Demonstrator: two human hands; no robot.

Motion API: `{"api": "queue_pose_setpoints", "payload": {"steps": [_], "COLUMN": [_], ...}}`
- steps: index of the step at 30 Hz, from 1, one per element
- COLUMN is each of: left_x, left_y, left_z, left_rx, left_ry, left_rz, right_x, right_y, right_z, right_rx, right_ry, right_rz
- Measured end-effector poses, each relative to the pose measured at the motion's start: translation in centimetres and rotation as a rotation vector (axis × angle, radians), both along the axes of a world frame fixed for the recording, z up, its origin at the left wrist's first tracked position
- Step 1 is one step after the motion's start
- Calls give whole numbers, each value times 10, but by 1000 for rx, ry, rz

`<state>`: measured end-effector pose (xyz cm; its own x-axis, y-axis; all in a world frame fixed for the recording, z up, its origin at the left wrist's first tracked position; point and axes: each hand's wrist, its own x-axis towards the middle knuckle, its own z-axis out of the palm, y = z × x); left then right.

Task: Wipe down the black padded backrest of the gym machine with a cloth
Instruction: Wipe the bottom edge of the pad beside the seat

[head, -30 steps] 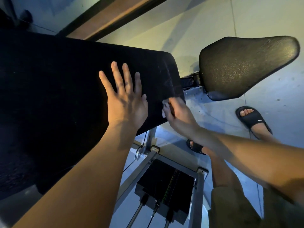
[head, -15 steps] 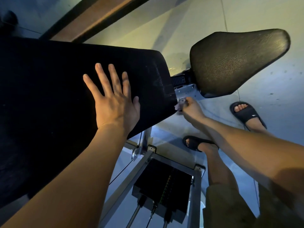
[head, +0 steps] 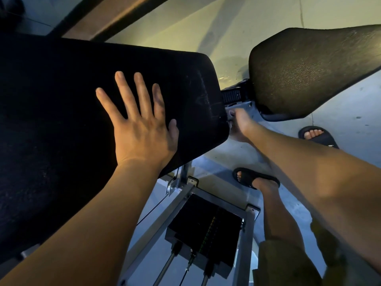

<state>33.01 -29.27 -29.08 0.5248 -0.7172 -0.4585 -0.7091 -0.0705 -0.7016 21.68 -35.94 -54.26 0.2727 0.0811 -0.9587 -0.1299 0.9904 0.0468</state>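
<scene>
The black padded backrest point(head: 61, 100) of the gym machine fills the view from 9 o'clock to the centre. The left grip point(head: 142, 129), a bare hand, lies flat on it, fingers spread. At 3 o'clock of the pad's end, the right grip point(head: 240, 125) is blurred; whether it grasps the small pale cloth scrap point(head: 230, 113) at its fingertips cannot be told. A black textured seat pad point(head: 309, 75) sits at 2 o'clock. At 6 o'clock, the coloured marks on a black weight stack point(head: 206, 230) are too small to read. The pale concrete floor point(head: 206, 27) lies below.

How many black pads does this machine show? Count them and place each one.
2. The backrest fills the left, under the flat left hand. The seat pad is upper right, beyond the right hand. More may sit outside the view.
</scene>
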Motion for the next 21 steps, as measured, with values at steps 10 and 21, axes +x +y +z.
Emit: {"api": "queue_pose_setpoints", "payload": {"steps": [10,21], "left_x": [-1,-2], "left_y": [-3,-4], "left_z": [-1,0], "left_rx": [-7,14], "left_ry": [9,-9], "left_rz": [15,11], "right_x": [-2,-37], "right_y": [-5,-19], "right_z": [-7,-10], "right_rx": [-28,-237], "right_ry": [-115,-209], "right_rz": [68,-30]}}
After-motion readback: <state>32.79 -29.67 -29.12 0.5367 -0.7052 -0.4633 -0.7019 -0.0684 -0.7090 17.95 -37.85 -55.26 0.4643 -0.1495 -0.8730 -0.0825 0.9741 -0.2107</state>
